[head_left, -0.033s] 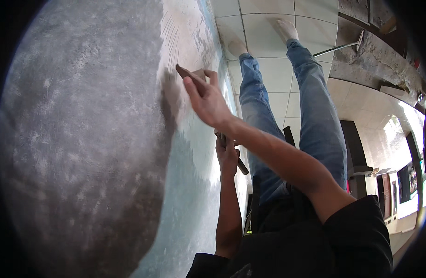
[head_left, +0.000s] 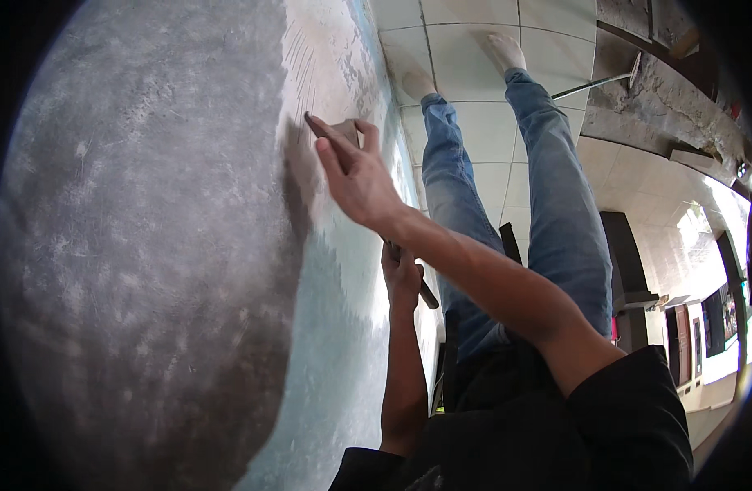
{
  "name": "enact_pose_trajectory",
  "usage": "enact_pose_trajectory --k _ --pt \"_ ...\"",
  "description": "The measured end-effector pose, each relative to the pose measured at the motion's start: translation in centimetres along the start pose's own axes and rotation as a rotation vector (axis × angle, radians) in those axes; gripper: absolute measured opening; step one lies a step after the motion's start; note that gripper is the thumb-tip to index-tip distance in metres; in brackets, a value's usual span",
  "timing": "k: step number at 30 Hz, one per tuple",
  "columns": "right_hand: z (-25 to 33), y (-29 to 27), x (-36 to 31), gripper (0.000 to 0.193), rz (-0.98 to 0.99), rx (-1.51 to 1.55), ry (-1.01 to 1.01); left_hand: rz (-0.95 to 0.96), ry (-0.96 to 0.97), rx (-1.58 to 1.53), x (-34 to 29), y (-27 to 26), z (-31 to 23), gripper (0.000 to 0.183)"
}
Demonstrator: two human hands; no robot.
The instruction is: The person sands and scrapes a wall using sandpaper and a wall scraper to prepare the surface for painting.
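My right hand [head_left: 359,180] is up against the wall [head_left: 171,204], its index finger stretched along the surface. Between thumb and fingers sits a flat grey-brown piece [head_left: 345,131], perhaps folded sandpaper; its kind is not clear. Under and above the fingertips lies a pale patch [head_left: 320,57] with dark scratch lines, beside dark grey coating. Lower down, behind my right forearm, my left hand [head_left: 402,278] is closed around a dark-handled tool [head_left: 428,295]. The tool's other end is mostly hidden by my right wrist.
Light blue-green paint [head_left: 331,327] covers the lower wall. My legs in blue jeans [head_left: 556,188] stretch over white floor tiles [head_left: 474,74], feet bare. A thin-handled tool [head_left: 592,86] lies right of my feet near a rough grey slab [head_left: 666,106]. Dark furniture [head_left: 625,262] stands to the right.
My right hand has shifted slightly left along the wall with the flat piece. My left hand and its tool stay nearly where they were.
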State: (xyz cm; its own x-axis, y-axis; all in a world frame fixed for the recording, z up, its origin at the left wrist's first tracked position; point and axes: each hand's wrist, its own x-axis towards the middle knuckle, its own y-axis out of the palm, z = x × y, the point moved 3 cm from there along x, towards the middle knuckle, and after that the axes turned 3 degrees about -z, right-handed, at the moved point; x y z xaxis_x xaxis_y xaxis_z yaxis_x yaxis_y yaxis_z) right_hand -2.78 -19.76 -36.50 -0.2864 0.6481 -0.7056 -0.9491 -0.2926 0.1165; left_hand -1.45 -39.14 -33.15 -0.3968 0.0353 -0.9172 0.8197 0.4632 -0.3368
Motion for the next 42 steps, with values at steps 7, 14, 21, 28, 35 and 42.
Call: enact_pose_trajectory --k 7,14,21,28,35,42 --pt "-0.2 2.7 0.4 0.054 -0.129 -0.543 -0.196 0.124 0.452 0.226 0.6 0.6 -1.8 0.036" --pt "2.0 3.4 -0.6 0.056 0.191 -0.424 0.115 0.06 0.228 0.171 0.9 -0.9 -3.6 0.041" --pt "1.5 3.2 -1.3 0.06 0.115 -0.292 0.239 0.039 -0.01 0.123 1.2 -0.2 -4.5 0.045" --pt "3.2 4.9 -3.1 0.058 0.112 -0.209 0.195 -0.039 -0.121 0.235 1.9 -2.8 -3.6 0.055" --pt "3.1 4.3 -3.4 0.057 0.172 -0.163 0.238 -0.079 -0.165 0.189 2.1 -1.8 -5.1 0.045" --pt "1.9 2.8 -0.7 0.058 0.137 -0.217 0.297 0.052 -0.078 0.234 2.1 -0.6 -5.3 0.05"
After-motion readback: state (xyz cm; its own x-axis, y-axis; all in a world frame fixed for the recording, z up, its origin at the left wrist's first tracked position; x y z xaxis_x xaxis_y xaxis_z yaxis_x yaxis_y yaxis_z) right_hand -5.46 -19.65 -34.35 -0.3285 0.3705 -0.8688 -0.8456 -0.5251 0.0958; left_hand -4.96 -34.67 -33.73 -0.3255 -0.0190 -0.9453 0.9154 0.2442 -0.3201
